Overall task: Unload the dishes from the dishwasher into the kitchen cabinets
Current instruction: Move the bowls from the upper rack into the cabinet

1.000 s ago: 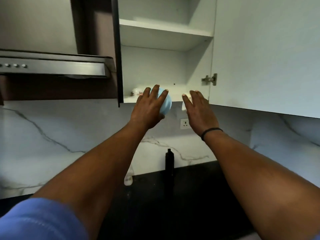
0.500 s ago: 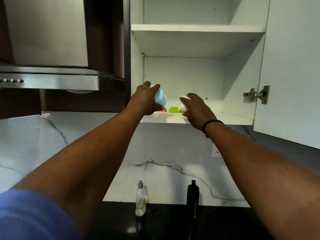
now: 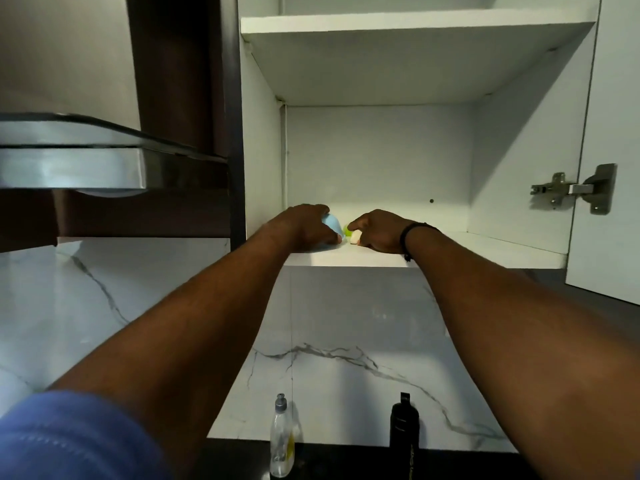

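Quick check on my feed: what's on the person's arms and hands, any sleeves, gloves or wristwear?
No gloves. Both forearms are bare. The left arm has a blue sleeve at the upper arm. The right hand has a thin black band round its wrist.

Matt white laminate on the cabinet shelf [image 3: 450,252] and cabinet door [image 3: 620,98]; bare brushed metal on the hinge [image 3: 575,188]. Polished steel with soft reflections along the range hood [image 3: 69,168]. Glossy grey-veined marble finish across the backsplash [image 3: 346,341]. Smooth pale blue bowl [image 3: 331,225], likely plastic. Clear plastic on the squeeze bottle [image 3: 282,445], matt black on the flask [image 3: 404,427]. Blue woven cloth on the sleeve [image 3: 69,441].
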